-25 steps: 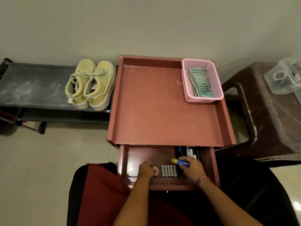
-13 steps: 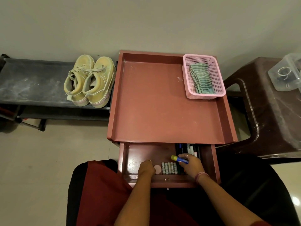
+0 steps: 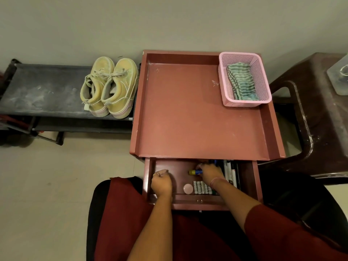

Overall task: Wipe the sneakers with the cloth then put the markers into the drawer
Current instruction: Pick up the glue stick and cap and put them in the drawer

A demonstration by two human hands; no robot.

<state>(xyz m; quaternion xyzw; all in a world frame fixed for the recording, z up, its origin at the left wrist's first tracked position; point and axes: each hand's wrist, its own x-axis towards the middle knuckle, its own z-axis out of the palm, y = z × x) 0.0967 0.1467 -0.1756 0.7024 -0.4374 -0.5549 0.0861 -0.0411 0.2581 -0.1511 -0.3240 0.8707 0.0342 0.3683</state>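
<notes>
Blue marker [image 3: 195, 172] pinched in right hand [image 3: 210, 173] grip inside open drawer [image 3: 244, 178]; left hand [image 3: 161, 182] fisted, holding nothing visible.

I see a home corner: worn sneakers [image 3: 110, 87] on a low shoe rack [image 3: 43, 91], tiled floor [image 3: 47, 185], plastic stool [image 3: 320, 113].

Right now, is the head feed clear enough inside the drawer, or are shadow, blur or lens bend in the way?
Head view: dim warm light; the tabletop's overhang shades the drawer at its back, so the markers there read poorly; right hand and its blue marker are slightly soft; wide-angle bend curves the shoe rack and dark stool at the edges; no glare on the work.
</notes>
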